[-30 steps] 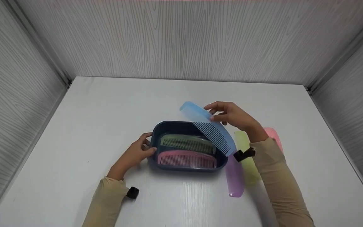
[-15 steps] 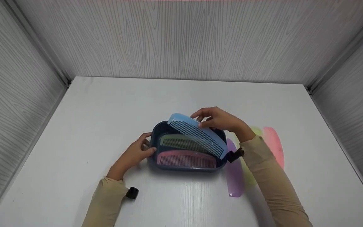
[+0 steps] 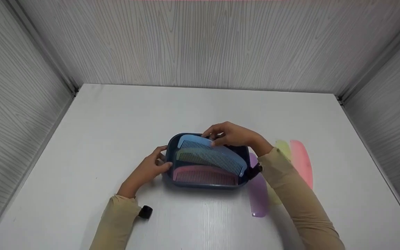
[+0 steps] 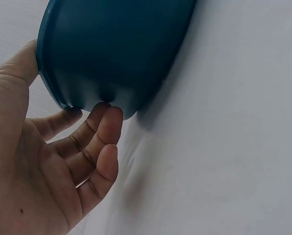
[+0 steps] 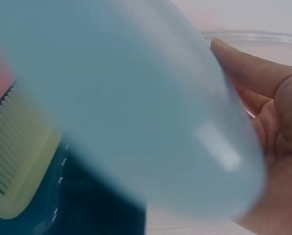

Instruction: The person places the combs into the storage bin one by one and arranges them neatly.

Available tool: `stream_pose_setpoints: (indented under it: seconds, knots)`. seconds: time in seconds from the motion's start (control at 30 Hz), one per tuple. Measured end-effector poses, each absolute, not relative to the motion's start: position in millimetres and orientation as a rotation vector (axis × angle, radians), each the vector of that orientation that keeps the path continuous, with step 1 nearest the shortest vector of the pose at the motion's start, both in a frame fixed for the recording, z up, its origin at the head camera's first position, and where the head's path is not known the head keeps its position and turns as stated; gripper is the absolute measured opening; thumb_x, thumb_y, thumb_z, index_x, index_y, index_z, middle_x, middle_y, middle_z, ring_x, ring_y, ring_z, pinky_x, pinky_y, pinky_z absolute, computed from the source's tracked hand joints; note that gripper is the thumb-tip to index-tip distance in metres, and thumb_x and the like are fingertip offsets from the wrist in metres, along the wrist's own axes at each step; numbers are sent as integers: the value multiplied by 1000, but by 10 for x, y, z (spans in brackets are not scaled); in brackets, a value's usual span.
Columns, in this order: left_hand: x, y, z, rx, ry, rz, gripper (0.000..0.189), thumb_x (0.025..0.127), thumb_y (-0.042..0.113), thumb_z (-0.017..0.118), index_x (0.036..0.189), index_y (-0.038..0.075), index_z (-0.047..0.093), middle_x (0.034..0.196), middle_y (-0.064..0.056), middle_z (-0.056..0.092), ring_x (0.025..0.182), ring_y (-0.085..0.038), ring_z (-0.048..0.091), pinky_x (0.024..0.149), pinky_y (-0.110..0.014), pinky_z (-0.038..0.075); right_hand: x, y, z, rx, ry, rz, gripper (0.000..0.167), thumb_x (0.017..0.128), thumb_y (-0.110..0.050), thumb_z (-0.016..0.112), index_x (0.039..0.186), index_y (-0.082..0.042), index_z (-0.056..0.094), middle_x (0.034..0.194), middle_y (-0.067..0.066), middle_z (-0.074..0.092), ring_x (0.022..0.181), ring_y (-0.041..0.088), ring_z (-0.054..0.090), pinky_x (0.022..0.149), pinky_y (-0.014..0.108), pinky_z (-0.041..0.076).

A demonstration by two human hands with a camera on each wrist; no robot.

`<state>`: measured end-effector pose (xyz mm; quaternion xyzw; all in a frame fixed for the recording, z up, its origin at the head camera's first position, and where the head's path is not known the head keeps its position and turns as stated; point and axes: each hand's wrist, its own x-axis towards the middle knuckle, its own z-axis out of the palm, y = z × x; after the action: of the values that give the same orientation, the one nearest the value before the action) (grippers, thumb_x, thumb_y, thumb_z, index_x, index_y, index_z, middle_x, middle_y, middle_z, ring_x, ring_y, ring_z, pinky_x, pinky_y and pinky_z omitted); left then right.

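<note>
My right hand (image 3: pixel 233 134) pinches the back edge of a light blue comb (image 3: pixel 217 150) between thumb and fingers. The comb slants inside a dark blue tub (image 3: pixel 207 187), its teeth toward me, partly covering a green comb (image 3: pixel 186 156). A pink comb (image 3: pixel 203 174) lies along the tub's near side. My left hand (image 3: pixel 150 168) grips the tub's left end; in the left wrist view its thumb and fingertips touch the tub's wall (image 4: pixel 116 54). Close up in the right wrist view, the blue comb (image 5: pixel 136 107) looks blurred and hides part of the tub.
Just right of the tub, on the white table (image 3: pixel 82 146), lie a purple comb (image 3: pixel 259 199), a yellow-green comb (image 3: pixel 283 147) and a pink comb (image 3: pixel 301 161). My right forearm partly covers the yellow-green one. Wood-grain panels (image 3: pixel 200 45) rise around the table.
My right hand has moved left and toward me, lowering the blue comb from above the tub's back right rim into the tub. The left hand and tub have stayed put.
</note>
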<state>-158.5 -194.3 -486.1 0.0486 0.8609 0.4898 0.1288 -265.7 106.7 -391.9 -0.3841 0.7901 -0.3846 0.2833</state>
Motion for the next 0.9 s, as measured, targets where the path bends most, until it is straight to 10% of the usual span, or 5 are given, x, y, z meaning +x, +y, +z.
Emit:
stream_pose_setpoints:
  seconds: [0.9]
  knots:
    - [-1595,-1944,-4865,174,2496,1415,63,92,30,61,148,17,34,112,-12,54,85,-17,53,71,-31,41,-2577,770,-4086,-1208,2032,-651,35,92,-9,63,126,-15,64,118,5,65,97,14,58,78,25,47]
